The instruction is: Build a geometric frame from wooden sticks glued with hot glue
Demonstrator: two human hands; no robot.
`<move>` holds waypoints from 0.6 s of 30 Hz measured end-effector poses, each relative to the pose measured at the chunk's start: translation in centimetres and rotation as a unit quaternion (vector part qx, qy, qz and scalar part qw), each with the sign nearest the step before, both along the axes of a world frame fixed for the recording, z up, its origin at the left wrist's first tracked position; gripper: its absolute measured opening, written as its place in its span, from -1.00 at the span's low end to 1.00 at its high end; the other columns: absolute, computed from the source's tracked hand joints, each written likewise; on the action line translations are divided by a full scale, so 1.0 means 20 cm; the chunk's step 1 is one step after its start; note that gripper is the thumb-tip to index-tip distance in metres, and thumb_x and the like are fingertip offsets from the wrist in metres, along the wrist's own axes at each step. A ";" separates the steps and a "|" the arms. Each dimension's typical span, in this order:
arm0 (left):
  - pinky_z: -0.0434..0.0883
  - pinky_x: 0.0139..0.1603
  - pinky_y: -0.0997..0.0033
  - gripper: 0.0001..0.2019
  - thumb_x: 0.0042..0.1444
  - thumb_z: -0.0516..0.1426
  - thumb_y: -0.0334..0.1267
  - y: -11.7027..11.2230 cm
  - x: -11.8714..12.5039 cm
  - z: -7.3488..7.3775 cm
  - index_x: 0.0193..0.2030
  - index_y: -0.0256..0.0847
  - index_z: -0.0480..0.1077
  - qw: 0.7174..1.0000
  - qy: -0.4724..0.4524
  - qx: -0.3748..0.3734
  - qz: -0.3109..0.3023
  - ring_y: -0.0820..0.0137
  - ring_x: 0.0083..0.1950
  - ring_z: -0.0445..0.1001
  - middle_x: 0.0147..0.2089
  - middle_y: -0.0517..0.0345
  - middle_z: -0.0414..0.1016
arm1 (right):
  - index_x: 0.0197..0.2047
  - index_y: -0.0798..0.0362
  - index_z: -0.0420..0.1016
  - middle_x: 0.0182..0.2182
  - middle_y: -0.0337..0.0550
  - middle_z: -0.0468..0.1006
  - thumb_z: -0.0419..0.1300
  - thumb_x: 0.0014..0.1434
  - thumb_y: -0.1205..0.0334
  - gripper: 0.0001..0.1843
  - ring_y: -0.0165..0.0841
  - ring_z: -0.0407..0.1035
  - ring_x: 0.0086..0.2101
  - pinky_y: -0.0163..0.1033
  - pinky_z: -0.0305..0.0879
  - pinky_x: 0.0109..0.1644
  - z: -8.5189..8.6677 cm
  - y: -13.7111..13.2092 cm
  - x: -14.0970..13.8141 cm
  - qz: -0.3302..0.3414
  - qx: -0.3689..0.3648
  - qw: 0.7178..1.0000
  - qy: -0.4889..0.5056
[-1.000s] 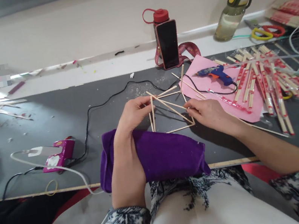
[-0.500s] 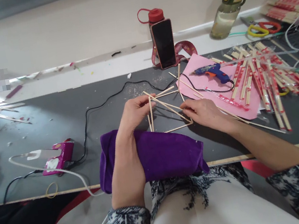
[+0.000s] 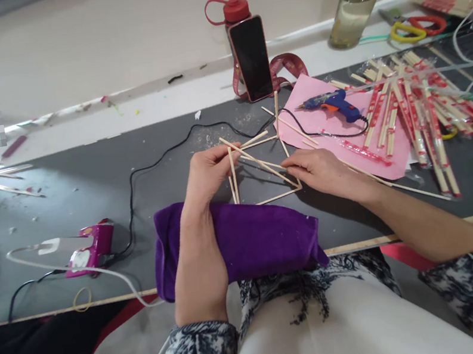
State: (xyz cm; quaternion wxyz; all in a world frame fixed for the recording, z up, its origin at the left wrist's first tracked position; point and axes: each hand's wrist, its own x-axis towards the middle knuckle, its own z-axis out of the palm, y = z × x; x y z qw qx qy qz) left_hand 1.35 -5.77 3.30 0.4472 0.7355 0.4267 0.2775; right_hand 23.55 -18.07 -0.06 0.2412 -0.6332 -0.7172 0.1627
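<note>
A frame of thin wooden chopsticks (image 3: 278, 196) stands on the dark table, with uprights at its corners and one stick running slantwise across it. My left hand (image 3: 208, 172) is closed at the frame's left side, thumb and fingers pinching sticks near the top of an upright. My right hand (image 3: 320, 172) pinches the near end of a chopstick (image 3: 262, 162) that reaches across toward my left fingertips. Whether that stick touches the frame I cannot tell. Below my left wrist lies a folded purple cloth (image 3: 265, 238) along the table's front edge.
A blue glue gun (image 3: 335, 103) rests on pink paper (image 3: 297, 103), its cord crossing the table. Wrapped chopsticks (image 3: 411, 111) lie piled at right. Behind stand a phone (image 3: 251, 59) against a red-capped bottle (image 3: 236, 11), a green-lidded bottle (image 3: 355, 6) and scissors (image 3: 407, 32). A magenta device (image 3: 97, 242) sits at left.
The whole view has shifted slightly, so things appear a little higher and further left. Both hands keep nearly the same hold on the sticks.
</note>
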 end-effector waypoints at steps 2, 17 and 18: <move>0.21 -0.53 0.59 -0.70 0.05 0.23 -0.09 0.00 0.00 -0.01 -0.16 -0.23 0.62 1.000 -0.001 0.002 -0.002 0.57 -0.49 0.27 -0.37 0.14 0.53 | -0.08 0.07 0.60 -0.15 -0.09 0.63 0.06 0.29 0.27 -0.70 -0.23 0.51 -0.15 -0.19 0.33 -0.09 0.01 0.00 -0.01 0.001 -0.007 1.000 0.006; 0.25 -0.53 0.59 -0.78 0.06 0.22 -0.20 -0.01 0.01 0.01 -0.21 -0.23 0.62 0.999 -0.036 0.029 0.009 0.57 -0.50 0.28 -0.43 0.15 0.51 | -0.12 0.06 0.61 -0.19 -0.12 0.66 0.09 0.24 0.32 -0.73 -0.27 0.54 -0.19 -0.22 0.37 -0.13 0.01 -0.04 0.00 -0.028 0.035 0.998 0.043; 0.25 -0.53 0.59 -0.77 0.06 0.22 -0.20 -0.01 0.01 0.01 -0.19 -0.23 0.62 0.999 -0.039 0.025 0.007 0.57 -0.51 0.27 -0.45 0.16 0.49 | -0.12 0.06 0.61 -0.19 -0.11 0.66 0.10 0.23 0.32 -0.73 -0.26 0.54 -0.19 -0.21 0.37 -0.12 0.00 -0.04 0.01 -0.031 0.041 0.998 0.040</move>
